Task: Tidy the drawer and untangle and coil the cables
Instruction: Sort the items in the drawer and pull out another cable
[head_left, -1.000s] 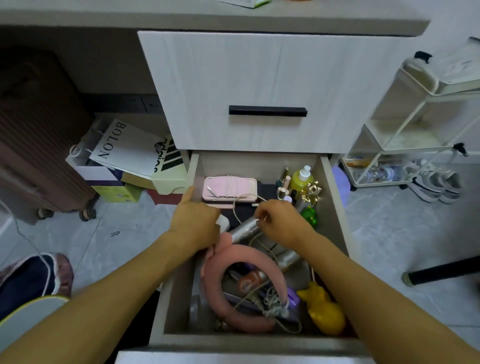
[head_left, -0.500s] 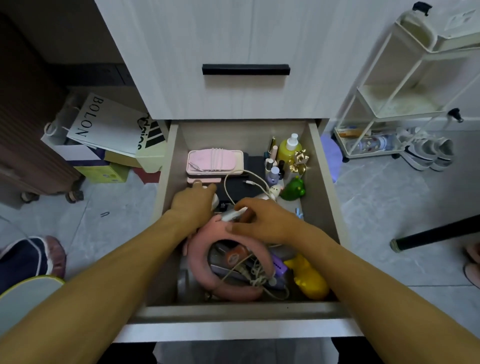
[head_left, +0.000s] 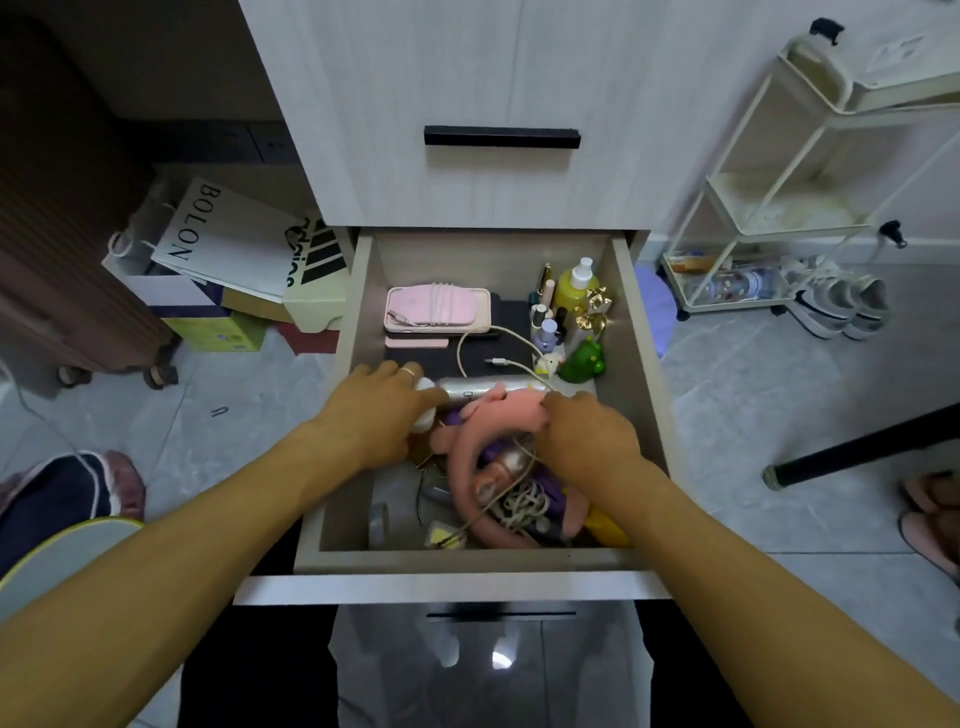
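Head view: the open drawer is cluttered, a pale cable looping over its dark middle and tangling lower down inside a pink headband. Left hand curls against a silver tube; right hand covers the cable, so neither grip can be told.

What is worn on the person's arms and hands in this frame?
Both forearms are bare, with no sleeves in view. The left hand wears a pale ring on one finger. The right hand shows no ring, watch or glove.
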